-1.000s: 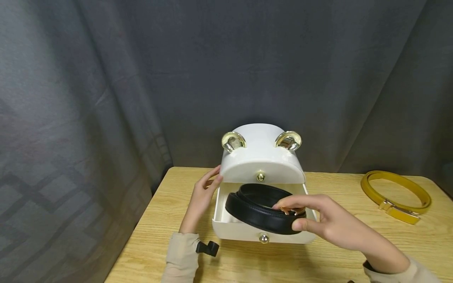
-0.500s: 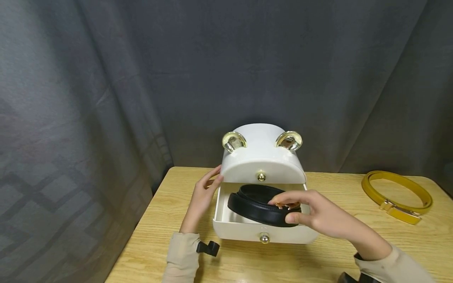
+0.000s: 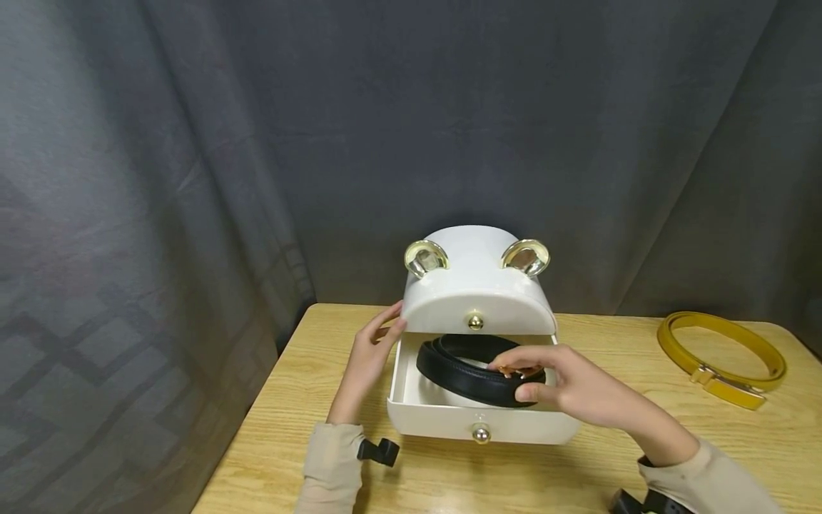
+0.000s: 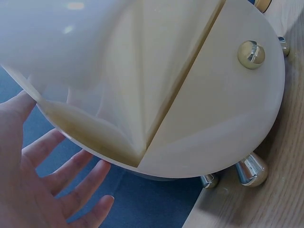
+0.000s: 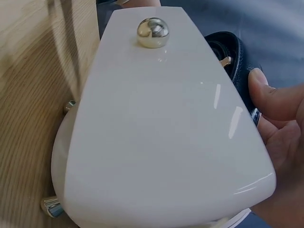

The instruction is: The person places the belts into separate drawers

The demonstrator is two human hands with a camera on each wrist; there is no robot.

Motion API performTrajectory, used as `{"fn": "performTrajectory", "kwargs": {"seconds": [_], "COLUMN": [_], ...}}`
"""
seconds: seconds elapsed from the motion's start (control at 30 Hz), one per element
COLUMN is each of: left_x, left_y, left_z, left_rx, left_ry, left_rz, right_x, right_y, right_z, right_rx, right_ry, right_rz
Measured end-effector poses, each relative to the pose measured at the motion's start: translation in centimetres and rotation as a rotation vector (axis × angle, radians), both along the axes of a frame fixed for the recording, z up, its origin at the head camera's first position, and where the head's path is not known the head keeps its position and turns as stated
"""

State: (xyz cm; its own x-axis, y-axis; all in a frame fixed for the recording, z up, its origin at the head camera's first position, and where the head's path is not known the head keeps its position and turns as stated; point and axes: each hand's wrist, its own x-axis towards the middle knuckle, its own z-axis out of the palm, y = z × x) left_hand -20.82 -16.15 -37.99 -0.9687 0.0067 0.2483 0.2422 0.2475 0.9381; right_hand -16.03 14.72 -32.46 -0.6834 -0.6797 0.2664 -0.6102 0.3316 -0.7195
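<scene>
A coiled black belt (image 3: 459, 380) with a gold buckle (image 3: 514, 372) is tilted over the pulled-out lower drawer (image 3: 443, 420) of a white box (image 3: 472, 268). My right hand (image 3: 574, 385) pinches it near the buckle, thumb on the outside and fingers at the inside. In the right wrist view, the drawer front hides part of the belt (image 5: 243, 90); whether it touches the drawer floor cannot be told. At the box's left side, my left hand (image 3: 369, 353) rests its extended fingertips. The left wrist view shows those fingers (image 4: 78, 175) spread along the curved edge.
A coiled yellow belt (image 3: 722, 389) with a gold buckle lies at the right of the wooden table (image 3: 270, 457). Two gold ears (image 3: 525, 257) stick up from the box. Round knobs (image 3: 481, 433) sit on the drawers. A grey curtain (image 3: 359, 143) hangs behind.
My right hand has lowered the black belt into the drawer opening, moving slightly left and away from me. The left hand stays on the box.
</scene>
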Motion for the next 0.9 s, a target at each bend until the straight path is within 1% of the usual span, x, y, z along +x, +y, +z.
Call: {"fn": "performTrajectory", "kwargs": {"seconds": [0.13,0.23,0.4,0.77,0.87,0.9], "left_x": [1.3,1.4,1.2,1.3,1.2,1.0], "left_y": [0.3,0.3,0.3,0.4,0.3,0.3], "left_z": [1.7,1.7,1.6,1.8,1.7,1.4], "left_rx": [-0.015,-0.007,0.0,0.007,0.001,0.002], "left_ry": [0.002,0.008,0.011,0.0,0.006,0.005], "left_rz": [-0.003,-0.007,-0.011,-0.018,-0.015,-0.014], "right_x": [-0.3,-0.5,-0.9,-1.9,-2.2,-2.3], "right_y": [-0.1,-0.2,-0.5,-0.6,-0.6,-0.6], "right_z": [-0.3,-0.4,-0.6,-0.9,-0.9,-0.9], "right_rx": [0.023,0.037,0.039,0.052,0.062,0.068], "right_ry": [-0.007,-0.017,-0.037,0.011,0.018,0.018], "right_rz": [-0.033,-0.054,-0.053,-0.027,-0.013,-0.011]}}
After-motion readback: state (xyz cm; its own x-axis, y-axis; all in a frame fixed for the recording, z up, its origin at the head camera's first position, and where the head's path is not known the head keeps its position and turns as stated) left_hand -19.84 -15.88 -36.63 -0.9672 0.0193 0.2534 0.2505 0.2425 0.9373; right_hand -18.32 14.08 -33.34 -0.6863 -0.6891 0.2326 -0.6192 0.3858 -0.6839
